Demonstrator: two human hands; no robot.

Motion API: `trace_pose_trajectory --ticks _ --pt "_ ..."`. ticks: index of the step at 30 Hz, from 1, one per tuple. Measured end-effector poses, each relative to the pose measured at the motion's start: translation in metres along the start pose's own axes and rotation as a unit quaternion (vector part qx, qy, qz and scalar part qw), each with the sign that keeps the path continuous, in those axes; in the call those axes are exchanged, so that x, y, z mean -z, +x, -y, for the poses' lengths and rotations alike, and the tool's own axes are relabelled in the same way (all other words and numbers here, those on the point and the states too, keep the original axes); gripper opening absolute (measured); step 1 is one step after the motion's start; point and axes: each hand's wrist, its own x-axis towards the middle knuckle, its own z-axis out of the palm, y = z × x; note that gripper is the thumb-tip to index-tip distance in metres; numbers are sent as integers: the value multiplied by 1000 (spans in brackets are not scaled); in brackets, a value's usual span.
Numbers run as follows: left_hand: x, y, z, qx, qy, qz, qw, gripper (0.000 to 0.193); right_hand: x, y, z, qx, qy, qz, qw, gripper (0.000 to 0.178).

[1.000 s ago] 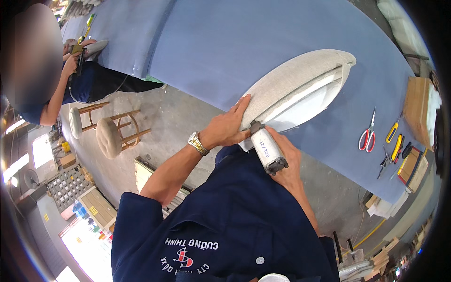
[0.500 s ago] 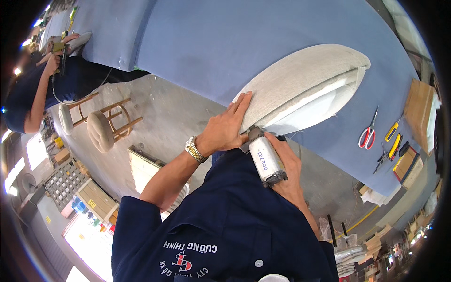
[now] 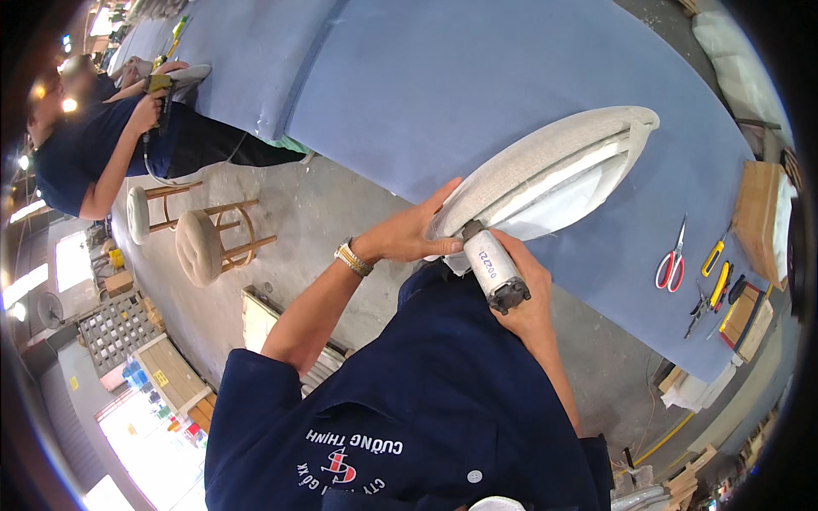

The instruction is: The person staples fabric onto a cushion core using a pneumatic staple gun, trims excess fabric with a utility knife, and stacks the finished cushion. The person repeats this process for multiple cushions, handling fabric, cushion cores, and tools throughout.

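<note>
A grey fabric-covered cushion [image 3: 520, 162], long and oval, lies tilted at the near edge of the blue worktable [image 3: 409, 94]. Folded fabric and a white underside show on its right side. My left hand [image 3: 405, 232] grips the cushion's near end, thumb along the edge and fingers partly hidden behind it. In my right hand [image 3: 530, 285] is a staple gun [image 3: 494, 268] with a white cylindrical body. Its nose meets the cushion's near end beside my left thumb; whether it touches the fabric I cannot tell. My right fingers are mostly hidden by the gun.
Red-handled scissors [image 3: 671, 266], a yellow cutter [image 3: 713, 258] and pliers [image 3: 705, 311] lie at the table's right, near a cardboard box [image 3: 758, 223]. Two padded stools [image 3: 198, 247] stand left. Beyond them a co-worker [image 3: 111, 153] holds another staple gun [image 3: 159, 85].
The cushion has tipped up onto its edge a little, and my left fingers have slid round behind it. The staple gun has turned slightly with my right hand. The whole view has shifted.
</note>
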Motion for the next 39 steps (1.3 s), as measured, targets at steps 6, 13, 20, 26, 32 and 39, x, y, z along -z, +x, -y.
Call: trace_pose_trajectory --ticks 6,13,20,26,32,39 --pt "-32 -14 -6 -24 74 -111 991 95 -3 2 -3 30 -29 -24 999 59" --pt "-50 -13 -23 -13 138 -237 962 81 -9 7 2 92 -80 -67 990 54" --pt "-50 -10 -12 -65 151 -339 926 67 -29 -3 9 90 -106 -97 986 52" --pt "-46 -11 -15 -65 144 -335 929 65 -30 -3 10 82 -104 -105 986 57" --pt "-50 -11 -13 -64 141 -333 930 70 -23 7 8 88 -143 -59 984 55" --pt "-59 -13 -14 -57 135 -328 933 75 -20 7 15 45 -122 -21 991 55"
